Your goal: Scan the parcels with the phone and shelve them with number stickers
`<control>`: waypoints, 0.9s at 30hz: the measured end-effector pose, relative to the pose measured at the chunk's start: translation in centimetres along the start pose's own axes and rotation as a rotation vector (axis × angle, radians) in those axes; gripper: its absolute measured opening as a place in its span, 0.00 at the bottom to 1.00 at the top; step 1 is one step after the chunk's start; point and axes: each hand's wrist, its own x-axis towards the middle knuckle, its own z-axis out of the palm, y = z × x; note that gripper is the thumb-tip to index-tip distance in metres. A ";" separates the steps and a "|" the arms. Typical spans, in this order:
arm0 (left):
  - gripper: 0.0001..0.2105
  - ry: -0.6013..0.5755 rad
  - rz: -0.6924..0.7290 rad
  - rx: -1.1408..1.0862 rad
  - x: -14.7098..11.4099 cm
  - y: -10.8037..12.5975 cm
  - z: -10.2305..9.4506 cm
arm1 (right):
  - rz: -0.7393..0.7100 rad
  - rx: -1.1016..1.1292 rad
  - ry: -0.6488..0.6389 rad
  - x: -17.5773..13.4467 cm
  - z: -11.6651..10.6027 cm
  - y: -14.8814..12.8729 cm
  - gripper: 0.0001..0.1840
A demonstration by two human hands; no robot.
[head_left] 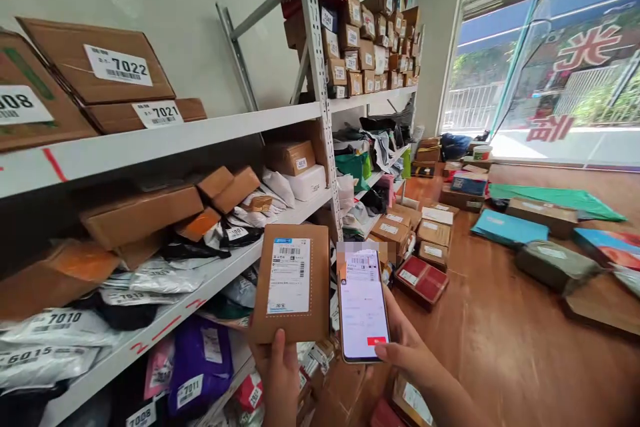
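My left hand (281,367) grips a flat brown cardboard box (320,280) from below, thumb on its front. A white shipping label (290,277) with barcodes faces me on the box. To its right, my right hand (395,340) is closed around a smartphone (361,320), its thumb at the lower right of the screen by a red button. The lit screen shows what looks like a label picture at the top and form fields below. Box and phone are held up side by side in front of the shelves.
White metal shelves (225,122) on the left hold numbered boxes and bags, among them a purple parcel (200,360). More boxes are stacked on the far rack (370,99). Parcels lie across the brown floor (480,320), including a red box (423,280). A large window (540,80) is at the right.
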 end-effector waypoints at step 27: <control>0.32 -0.062 0.000 -0.085 1.3 -0.1 -0.6 | -0.015 -0.013 -0.070 2.3 0.8 0.9 0.50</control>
